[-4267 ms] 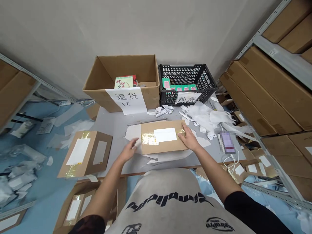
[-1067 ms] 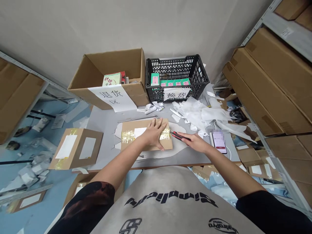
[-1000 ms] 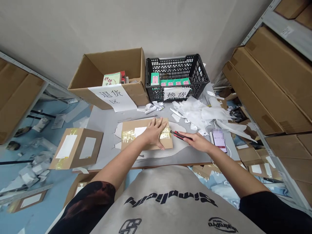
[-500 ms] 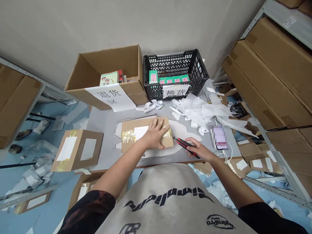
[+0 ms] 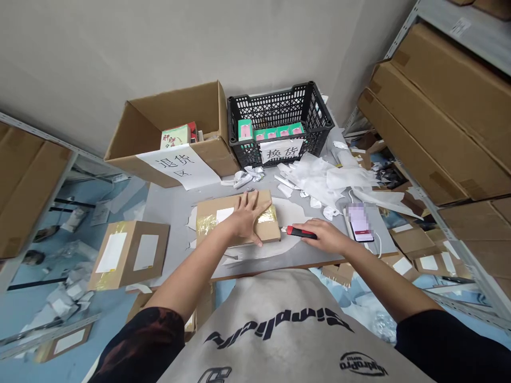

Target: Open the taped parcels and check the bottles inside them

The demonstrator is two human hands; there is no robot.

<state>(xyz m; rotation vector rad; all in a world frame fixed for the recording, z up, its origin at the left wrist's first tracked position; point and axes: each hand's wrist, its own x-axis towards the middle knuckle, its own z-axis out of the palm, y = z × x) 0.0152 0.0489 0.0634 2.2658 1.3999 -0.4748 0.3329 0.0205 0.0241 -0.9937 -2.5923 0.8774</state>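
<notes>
My left hand (image 5: 248, 221) lies with fingers spread on top of a small cardboard box (image 5: 270, 232), pressing it to the table. The box has shiny clear tape across both ends and a white label (image 5: 224, 214), partly hidden by my hand. In my right hand (image 5: 325, 236) is a red and black utility knife (image 5: 299, 232), my fingers wrapped round its handle. Its blade points left and is close to the box's right end; whether it touches, I cannot tell.
Behind stand a large open carton (image 5: 149, 173) with small boxes and a black plastic crate (image 5: 279, 101) holding several green-pink boxes. Torn white paper (image 5: 309, 173) and a phone (image 5: 361, 221) lie to the right. A taped box (image 5: 154, 266) stands at the left edge.
The knife has turned from slanting to nearly level, its blade now in line with the box's right end. My right hand has closed over the handle from above. My left hand stays on the box.
</notes>
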